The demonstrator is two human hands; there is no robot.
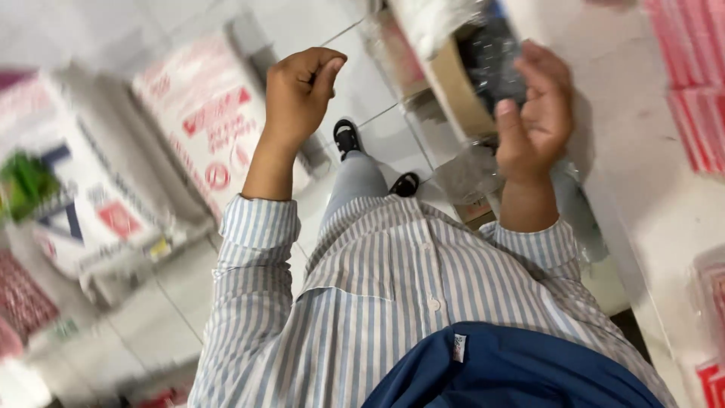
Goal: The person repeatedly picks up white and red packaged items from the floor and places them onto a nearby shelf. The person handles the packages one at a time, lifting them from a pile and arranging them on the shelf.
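I look down my own striped shirt [393, 287] to my legs and black shoes on a tiled floor. My left hand [300, 92] is raised in front of me, fingers curled into a loose fist with nothing seen in it. My right hand [536, 113] is up at the right, its fingers wrapped around a dark item in clear plastic wrap [492, 60]. That item sits at the mouth of a brown cardboard box [453, 91]. The picture is blurred by motion.
Large white printed sacks [204, 113] lie on the floor at the left, with another sack [75, 196] nearer the edge. A white counter [649, 181] runs along the right, with red-and-white packets [695, 68] on it. Clear plastic [468, 170] hangs below the box.
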